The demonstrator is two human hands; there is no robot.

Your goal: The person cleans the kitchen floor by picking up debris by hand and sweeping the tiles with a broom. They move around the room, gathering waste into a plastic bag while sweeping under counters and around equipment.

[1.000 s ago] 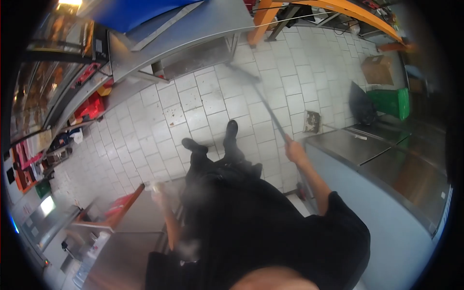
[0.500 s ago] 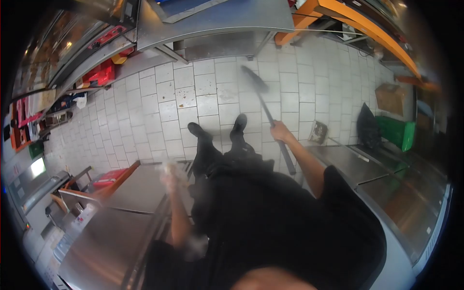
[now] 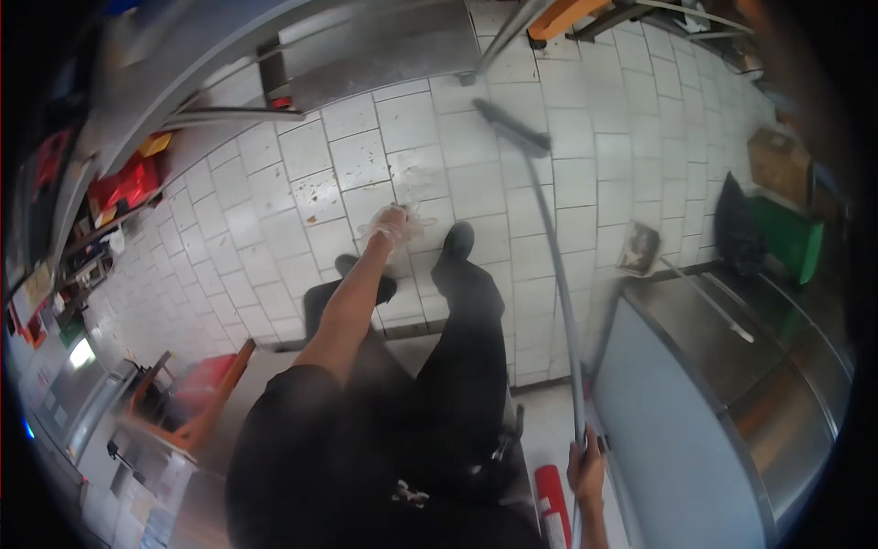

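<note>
My right hand [image 3: 587, 467] is closed around the long grey handle of a broom [image 3: 558, 274], low at the right of my body. The broom's dark head [image 3: 512, 128] is at the floor near the steel table. My left hand [image 3: 393, 220] reaches forward and down above the tiles, in front of my shoes. Crumpled clear plastic [image 3: 410, 229] surrounds its closed fingers; whether it is a bag or a loose glove cannot be made out. Brown crumbs [image 3: 315, 192] lie scattered on the floor just beyond that hand.
A steel table [image 3: 384, 55] stands ahead. To the right are a small tub [image 3: 639, 249], a black bag [image 3: 737, 227], a green crate [image 3: 788, 238] and a cardboard box [image 3: 777, 165]. A red cylinder [image 3: 551, 499] is beside my right hand. A grey panel [image 3: 677, 412] rises at the right.
My left hand has swung forward over the floor as my body bends. My right hand is now farther back along the broom handle, and the head has shifted slightly right.
</note>
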